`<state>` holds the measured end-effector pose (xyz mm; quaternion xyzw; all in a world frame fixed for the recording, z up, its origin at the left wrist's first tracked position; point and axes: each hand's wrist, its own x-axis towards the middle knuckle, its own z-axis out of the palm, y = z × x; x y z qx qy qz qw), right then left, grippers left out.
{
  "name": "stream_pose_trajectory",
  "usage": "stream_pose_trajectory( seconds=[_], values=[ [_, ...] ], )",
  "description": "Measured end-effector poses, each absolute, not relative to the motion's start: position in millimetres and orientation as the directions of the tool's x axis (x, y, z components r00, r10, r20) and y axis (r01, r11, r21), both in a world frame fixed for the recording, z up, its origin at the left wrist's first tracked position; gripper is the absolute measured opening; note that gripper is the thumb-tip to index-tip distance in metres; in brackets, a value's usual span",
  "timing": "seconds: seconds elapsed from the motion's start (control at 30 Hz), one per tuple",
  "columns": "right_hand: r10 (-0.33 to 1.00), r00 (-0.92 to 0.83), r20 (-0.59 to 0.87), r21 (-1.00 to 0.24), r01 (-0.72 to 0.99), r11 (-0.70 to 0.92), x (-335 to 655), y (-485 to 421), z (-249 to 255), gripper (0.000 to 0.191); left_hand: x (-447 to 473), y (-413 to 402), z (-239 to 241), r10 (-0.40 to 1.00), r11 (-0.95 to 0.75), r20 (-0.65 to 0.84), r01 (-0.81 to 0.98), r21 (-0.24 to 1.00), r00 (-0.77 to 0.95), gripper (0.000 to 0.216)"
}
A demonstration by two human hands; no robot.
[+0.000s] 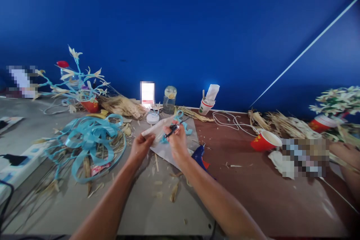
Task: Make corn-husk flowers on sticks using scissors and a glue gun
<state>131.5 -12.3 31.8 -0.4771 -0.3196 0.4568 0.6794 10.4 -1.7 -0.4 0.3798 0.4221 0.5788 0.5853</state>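
My left hand (142, 145) pinches a pale, whitish corn husk (158, 129) between thumb and fingers. The husk slants up to the right. Closed around small dark scissors (172, 131), my right hand (178, 142) is right beside the husk. Its fingers partly cover the scissors, and whether the blades touch the husk I cannot tell. Under both hands lies a grey sheet (168, 153). A blue hot glue gun (198, 154) rests just right of my right wrist, partly hidden by the forearm.
Looped light-blue ribbon (92, 138) lies at left, near a power strip (30, 161). Behind stand a blue-branched flower arrangement (77, 78), a glass jar (170, 99) and a paper cup (206, 107). At right are a red cup (264, 140), dried husks (295, 123) and another person's hand (347, 153).
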Motion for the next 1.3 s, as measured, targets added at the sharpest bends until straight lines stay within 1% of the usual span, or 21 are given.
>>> stream_pose_trajectory(
  seconds=[0.1, 0.17, 0.27, 0.4, 0.5, 0.77, 0.9, 1.0, 1.13, 1.3],
  values=[
    [0.918, 0.393, 0.048, -0.957, -0.245, 0.156, 131.0, -4.3, 25.0, 0.032, 12.0, -4.8, 2.3, 0.997, 0.082, -0.076, -0.367, 0.927, 0.032, 0.026],
    [0.914, 0.402, 0.05, -0.964, -0.221, 0.15, 133.2, -4.3, 20.6, 0.028, 12.2, -6.4, 3.4, 0.991, 0.129, -0.105, -0.396, 0.909, 0.082, 0.03],
    [0.918, 0.397, 0.011, -0.955, -0.268, 0.128, 134.6, -7.3, 16.2, 0.03, 12.2, -7.6, 4.2, 0.973, 0.222, -0.165, -0.465, 0.857, 0.16, 0.034],
    [0.943, 0.333, -0.002, -0.932, -0.341, 0.118, 131.5, -11.0, 16.2, 0.032, 12.0, -7.8, 7.0, 0.949, 0.307, -0.224, -0.5, 0.81, 0.22, 0.034],
    [0.954, 0.301, 0.006, -0.927, -0.356, 0.118, 129.4, -13.0, 16.8, 0.034, 11.4, -7.2, 11.0, 0.949, 0.314, -0.24, -0.537, 0.783, 0.205, 0.033],
    [0.952, 0.307, 0.001, -0.926, -0.358, 0.116, 130.5, -13.0, 16.2, 0.035, 10.0, -7.4, 14.9, 0.942, 0.334, -0.281, -0.568, 0.752, 0.182, 0.034],
    [0.942, 0.334, 0.014, -0.941, -0.314, 0.126, 131.0, -13.3, 17.4, 0.032, 7.5, -7.1, 9.7, 0.927, 0.373, -0.312, -0.562, 0.738, 0.206, 0.033],
    [0.943, 0.333, -0.013, -0.933, -0.343, 0.108, 130.9, -13.4, 16.3, 0.034, 6.7, -6.9, 8.1, 0.922, 0.387, -0.318, -0.58, 0.717, 0.222, 0.035],
    [0.955, 0.296, -0.012, -0.916, -0.386, 0.109, 129.9, -12.8, 14.3, 0.032, 8.4, -7.1, 9.9, 0.93, 0.363, -0.312, -0.625, 0.691, 0.195, 0.036],
    [0.957, 0.291, 0.016, -0.912, -0.388, 0.133, 128.4, -13.4, 14.8, 0.029, 12.1, -6.5, 11.0, 0.946, 0.296, -0.306, -0.655, 0.695, 0.103, 0.033]
  ],
)
